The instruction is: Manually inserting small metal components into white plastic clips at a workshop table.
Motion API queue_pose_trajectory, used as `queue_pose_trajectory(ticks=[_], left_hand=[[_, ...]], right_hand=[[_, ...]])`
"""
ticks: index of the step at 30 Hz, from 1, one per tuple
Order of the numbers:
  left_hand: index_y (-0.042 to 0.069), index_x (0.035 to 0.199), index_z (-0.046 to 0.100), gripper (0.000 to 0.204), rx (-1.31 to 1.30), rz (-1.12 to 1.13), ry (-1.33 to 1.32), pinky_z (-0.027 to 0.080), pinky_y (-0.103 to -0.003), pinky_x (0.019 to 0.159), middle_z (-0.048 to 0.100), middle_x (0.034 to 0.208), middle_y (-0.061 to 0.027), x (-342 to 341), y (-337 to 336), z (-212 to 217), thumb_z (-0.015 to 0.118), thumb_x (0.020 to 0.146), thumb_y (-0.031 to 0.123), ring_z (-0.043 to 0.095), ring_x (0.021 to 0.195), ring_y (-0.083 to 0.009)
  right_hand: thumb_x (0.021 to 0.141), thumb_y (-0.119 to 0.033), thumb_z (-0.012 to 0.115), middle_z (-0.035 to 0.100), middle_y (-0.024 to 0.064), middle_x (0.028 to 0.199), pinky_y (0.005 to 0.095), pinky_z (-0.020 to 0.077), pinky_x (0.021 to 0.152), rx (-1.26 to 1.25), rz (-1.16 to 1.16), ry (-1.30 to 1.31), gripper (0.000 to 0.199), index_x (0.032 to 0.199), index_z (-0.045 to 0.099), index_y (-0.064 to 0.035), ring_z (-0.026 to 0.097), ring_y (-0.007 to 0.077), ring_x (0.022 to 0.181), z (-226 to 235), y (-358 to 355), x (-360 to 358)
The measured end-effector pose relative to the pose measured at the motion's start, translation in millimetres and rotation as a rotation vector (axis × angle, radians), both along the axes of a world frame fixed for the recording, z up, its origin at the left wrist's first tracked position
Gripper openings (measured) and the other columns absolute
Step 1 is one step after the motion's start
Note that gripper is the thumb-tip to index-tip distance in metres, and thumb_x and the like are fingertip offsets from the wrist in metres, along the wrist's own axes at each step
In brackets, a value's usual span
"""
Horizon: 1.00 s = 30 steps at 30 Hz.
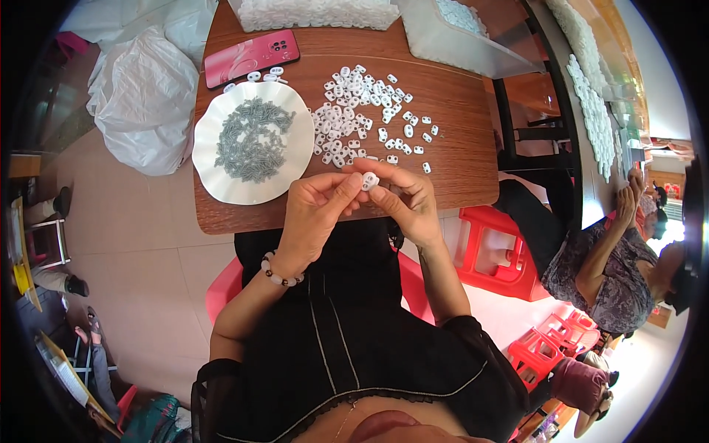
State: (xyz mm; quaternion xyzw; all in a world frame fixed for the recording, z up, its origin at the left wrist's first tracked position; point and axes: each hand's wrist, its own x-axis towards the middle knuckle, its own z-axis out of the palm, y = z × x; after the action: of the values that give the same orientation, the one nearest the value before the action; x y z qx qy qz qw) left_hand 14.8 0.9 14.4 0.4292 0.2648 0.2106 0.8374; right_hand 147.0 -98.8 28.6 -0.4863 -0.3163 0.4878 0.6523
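Note:
Just over the table's near edge, my left hand and my right hand meet at one small white two-hole cord lock. Thumb and fingers of both hands pinch it from either side, its two dark holes facing up. Beyond my hands lies a loose heap of similar white cord locks, with several scattered to the right. Left of it, a white wavy-rimmed plate holds a pile of small grey metal springs. What my curled fingers cover underneath is hidden.
A pink phone lies at the brown wooden table's back left. Clear bins of white parts stand along the back. A white plastic bag is on the left. Red stools and a seated person are on the right.

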Motion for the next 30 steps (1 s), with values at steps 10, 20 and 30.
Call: queue_pose_trajectory(ticks=[10,20,30], left_hand=[[0.001,0.094,0.070,0.025,-0.123,-0.009,-0.009,0.045,-0.018,0.061,0.067,0.077,-0.0027,-1.2,0.8,-6.3,0.064,0.091,0.025,0.056,0.065,-0.0051],[0.000,0.095,0.069,0.031,-0.114,-0.043,0.074,0.044,-0.017,0.060,0.066,0.077,-0.0017,-2.7,2.0,-14.6,0.059,0.094,0.029,0.053,0.064,-0.0033],[-0.003,0.093,0.067,0.026,-0.136,-0.118,0.125,0.044,-0.019,0.058,0.063,0.075,-0.0023,-5.6,0.5,-37.2,0.057,0.095,0.022,0.054,0.063,-0.0049]], right_hand=[[0.090,0.007,0.055,0.063,0.0099,0.104,0.0291,0.0517,0.084,0.022,0.025,-0.097,0.032,0.122,0.056,0.0058,0.063,0.0163,0.091,-4.6,2.5,5.2],[0.084,-0.010,0.069,0.063,-0.0009,0.073,0.0195,0.0441,0.060,-0.059,-0.460,-0.783,0.022,0.103,0.069,-0.0010,0.053,0.0037,0.064,33.1,45.4,86.9],[0.086,-0.025,0.065,0.071,0.0096,0.083,0.0303,0.0508,0.069,-0.460,-0.769,-1.776,0.027,0.106,0.069,-0.0060,0.068,0.0222,0.076,61.8,104.1,239.2]])
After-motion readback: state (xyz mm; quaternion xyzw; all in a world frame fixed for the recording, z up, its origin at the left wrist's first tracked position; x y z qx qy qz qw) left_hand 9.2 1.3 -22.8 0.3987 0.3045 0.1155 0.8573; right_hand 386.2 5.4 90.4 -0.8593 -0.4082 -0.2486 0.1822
